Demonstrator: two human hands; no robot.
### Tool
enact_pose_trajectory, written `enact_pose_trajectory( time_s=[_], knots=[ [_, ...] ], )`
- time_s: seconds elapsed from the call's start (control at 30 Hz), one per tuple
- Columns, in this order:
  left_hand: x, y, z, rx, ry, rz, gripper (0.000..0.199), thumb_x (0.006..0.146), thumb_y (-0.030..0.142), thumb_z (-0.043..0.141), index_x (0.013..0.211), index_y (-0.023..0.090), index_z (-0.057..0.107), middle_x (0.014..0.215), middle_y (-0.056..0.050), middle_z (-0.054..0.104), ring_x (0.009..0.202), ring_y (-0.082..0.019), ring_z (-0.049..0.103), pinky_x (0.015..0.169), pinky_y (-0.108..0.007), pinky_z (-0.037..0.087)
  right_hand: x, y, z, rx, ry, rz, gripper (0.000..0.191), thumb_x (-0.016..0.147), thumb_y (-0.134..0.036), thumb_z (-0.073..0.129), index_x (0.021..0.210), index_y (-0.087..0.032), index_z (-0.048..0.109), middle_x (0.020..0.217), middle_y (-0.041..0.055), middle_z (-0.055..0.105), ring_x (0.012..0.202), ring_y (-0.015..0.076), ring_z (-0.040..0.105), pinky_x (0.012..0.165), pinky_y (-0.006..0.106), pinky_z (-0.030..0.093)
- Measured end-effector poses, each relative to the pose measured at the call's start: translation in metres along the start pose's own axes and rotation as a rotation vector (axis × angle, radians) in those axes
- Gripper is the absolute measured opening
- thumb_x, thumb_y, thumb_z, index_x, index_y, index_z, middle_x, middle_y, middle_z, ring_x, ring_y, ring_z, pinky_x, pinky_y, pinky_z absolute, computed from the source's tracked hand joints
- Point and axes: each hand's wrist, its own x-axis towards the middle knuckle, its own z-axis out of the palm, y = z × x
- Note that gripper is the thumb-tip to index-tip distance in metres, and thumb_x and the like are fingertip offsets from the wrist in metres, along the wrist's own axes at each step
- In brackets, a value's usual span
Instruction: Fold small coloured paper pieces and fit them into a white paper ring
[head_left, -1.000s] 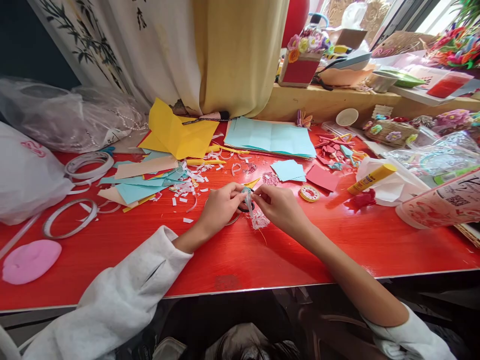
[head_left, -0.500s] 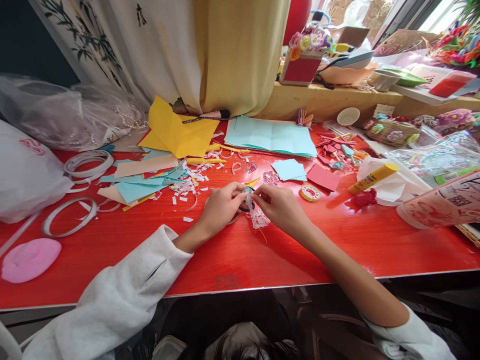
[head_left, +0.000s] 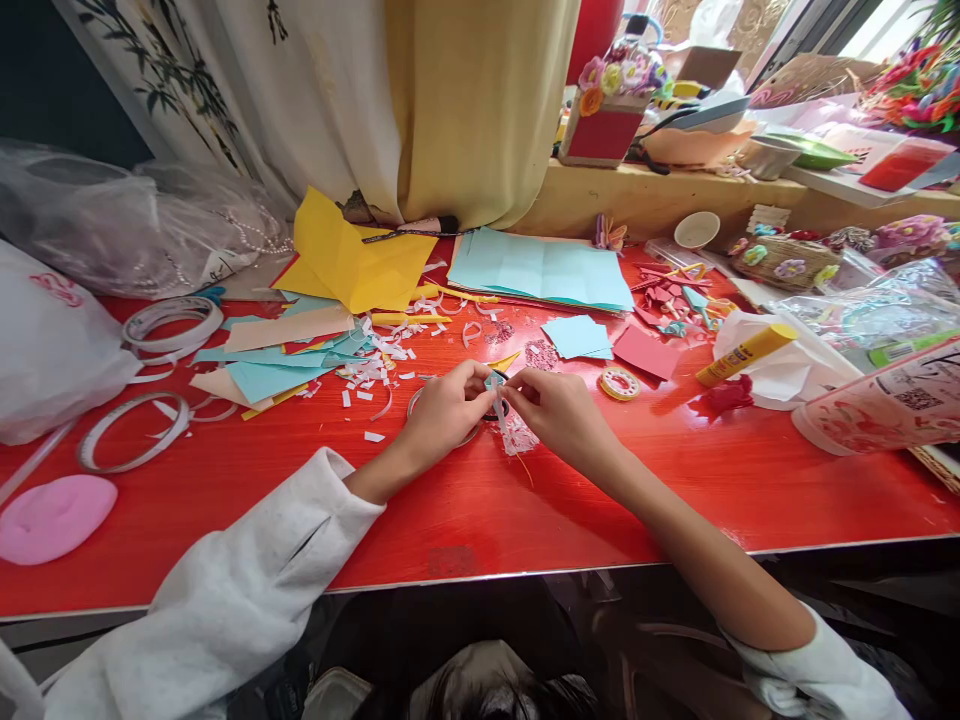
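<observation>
My left hand (head_left: 450, 405) is closed, its thumb and fingertips pinching a small light blue piece of paper (head_left: 494, 380). Close against it, my right hand (head_left: 559, 405) is also closed, with its fingertips at a narrow whitish strip (head_left: 501, 408) that hangs down from the blue piece. How the strip and paper join is too small to make out. Under the hands lie a dark ring-shaped thing, partly hidden, and a clump of pale shreds (head_left: 519, 437). A pointed yellow scrap (head_left: 505, 363) shows just behind the fingertips.
The red table (head_left: 420, 530) bears blue paper squares (head_left: 577, 337), red paper (head_left: 646, 352), a small tape roll (head_left: 619, 383), a yellow glue stick (head_left: 748, 354), white scraps (head_left: 379, 355), folded yellow paper (head_left: 360, 260), blue sheets (head_left: 544, 270), tape rings (head_left: 135, 432) and a pink lump (head_left: 56, 518).
Both hands stay nearly in place, still pinching the small piece and strip; only slight finger movement shows. The whole view has shifted slightly.
</observation>
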Motion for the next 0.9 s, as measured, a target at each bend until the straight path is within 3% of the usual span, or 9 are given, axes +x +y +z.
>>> enact_pose_trajectory(
  time_s=[0.4, 0.77, 0.9],
  knots=[
    [-0.001, -0.001, 0.002, -0.026, 0.024, 0.013, 0.014, 0.078, 0.031, 0.053, 0.086, 0.019, 0.052, 0.080, -0.001, 0.066, 0.070, -0.015, 0.065, 0.061, -0.024, 0.051, 0.000, 0.000, 0.001, 0.009, -0.013, 0.020, 0.019, 0.081, -0.021, 0.050, 0.063, -0.016, 0.056, 0.053, 0.0002, 0.053, 0.046, 0.0093, 0.040, 0.048, 0.023, 0.025],
    [-0.002, 0.006, 0.002, -0.070, 0.100, -0.018, 0.014, 0.075, 0.030, 0.056, 0.084, 0.019, 0.055, 0.077, -0.001, 0.067, 0.071, -0.015, 0.065, 0.062, -0.024, 0.050, 0.003, 0.001, -0.009, 0.319, -0.105, 0.201, 0.026, 0.079, -0.032, 0.051, 0.063, -0.013, 0.059, 0.053, 0.0003, 0.054, 0.047, 0.0082, 0.041, 0.045, 0.022, 0.028],
    [0.002, 0.009, -0.004, -0.162, 0.183, 0.006, 0.013, 0.074, 0.027, 0.057, 0.082, 0.017, 0.053, 0.077, -0.001, 0.065, 0.069, -0.014, 0.064, 0.058, -0.023, 0.051, 0.003, 0.004, -0.006, 0.375, -0.189, 0.221, 0.026, 0.077, -0.032, 0.052, 0.062, -0.012, 0.061, 0.051, -0.0007, 0.050, 0.046, 0.0079, 0.038, 0.043, 0.021, 0.027]
  ],
)
